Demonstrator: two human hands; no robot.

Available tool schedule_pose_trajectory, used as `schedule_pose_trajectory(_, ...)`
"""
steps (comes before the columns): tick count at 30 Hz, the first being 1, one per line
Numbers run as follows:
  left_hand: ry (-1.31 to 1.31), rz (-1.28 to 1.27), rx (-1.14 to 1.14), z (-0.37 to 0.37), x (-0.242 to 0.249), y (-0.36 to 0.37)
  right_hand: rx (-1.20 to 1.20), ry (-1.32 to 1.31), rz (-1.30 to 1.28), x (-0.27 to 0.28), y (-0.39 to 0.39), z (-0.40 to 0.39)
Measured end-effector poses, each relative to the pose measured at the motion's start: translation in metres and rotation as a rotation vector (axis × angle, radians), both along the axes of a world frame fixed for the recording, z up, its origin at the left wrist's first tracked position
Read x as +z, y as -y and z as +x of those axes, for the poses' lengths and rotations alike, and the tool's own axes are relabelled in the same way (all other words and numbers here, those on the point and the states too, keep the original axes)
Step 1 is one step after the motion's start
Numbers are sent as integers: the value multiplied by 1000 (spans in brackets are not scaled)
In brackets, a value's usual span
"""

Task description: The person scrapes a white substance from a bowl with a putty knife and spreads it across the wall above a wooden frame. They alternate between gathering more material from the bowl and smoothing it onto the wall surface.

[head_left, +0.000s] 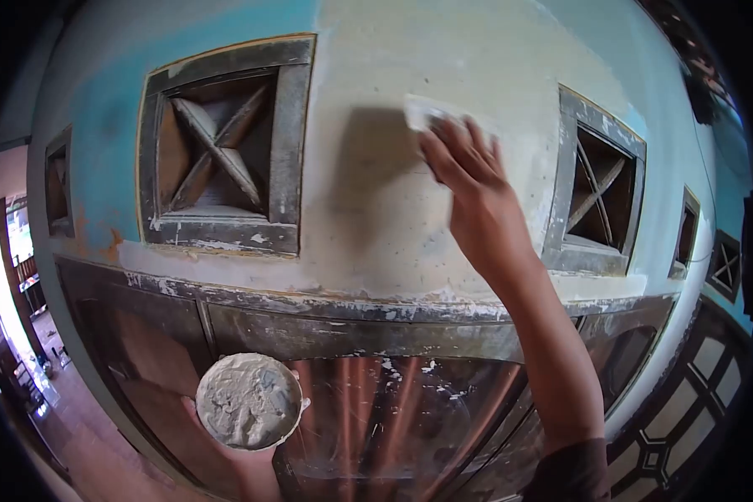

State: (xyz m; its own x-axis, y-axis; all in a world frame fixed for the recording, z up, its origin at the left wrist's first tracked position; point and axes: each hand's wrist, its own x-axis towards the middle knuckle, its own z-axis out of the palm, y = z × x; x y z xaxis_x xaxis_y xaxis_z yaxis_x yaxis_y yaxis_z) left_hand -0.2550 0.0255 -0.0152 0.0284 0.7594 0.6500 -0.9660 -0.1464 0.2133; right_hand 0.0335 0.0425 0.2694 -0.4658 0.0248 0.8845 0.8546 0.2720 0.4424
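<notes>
My right hand (pixel 468 159) is raised to the wall between two framed vents, its fingers closed on a whitish flat scraper (pixel 427 109). The scraper lies against or very near the cream-coloured wall patch (pixel 376 67), and a dark shadow falls to its left. Low on the left, my left hand (pixel 255 460) holds up a round tub of putty (pixel 249 402) from below and around its side. Thick grey-white putty with an uneven surface fills the tub. Most of the left hand's fingers are hidden behind the tub.
A wooden vent with crossed bars (pixel 226 146) is left of the patch, another vent (pixel 598 180) right. Below runs a worn, putty-spattered wooden ledge (pixel 351 309) over a glass pane (pixel 393 418) with reddish curtain behind. A doorway (pixel 12 251) opens at far left.
</notes>
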Motion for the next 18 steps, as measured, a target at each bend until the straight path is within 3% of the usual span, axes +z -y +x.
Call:
schedule_pose_trajectory(3, 64, 2, -80, 5, 1, 1, -110, 67, 15, -8, -39, -12)
schedule_pose_trajectory(6, 5, -4, 31, -3, -5, -1, -211, 155, -98, -77, -45, -22)
schedule_pose_trajectory(8, 33, -133, 156, -13, -16, -3, -124, 196, -269, -133, -34, -25)
schedule_pose_trajectory(10, 63, -161, 186, -21, -26, 0, -86, 208, -344, -155, 0, -26)
schedule_pose_trajectory(12, 209, -321, 165, -25, -21, 7, -40, 218, -404, -135, 23, -23)
schedule_pose_trajectory(13, 73, -201, 225, -23, -24, 2, -43, 196, -306, -109, 29, -20)
schedule_pose_trajectory(16, 144, -313, 86, -15, -10, 13, -38, 38, -55, -34, 3, -11)
schedule_pose_trajectory(18, 69, -216, 90, -10, -13, 10, -107, -41, 4, -19, -20, -3)
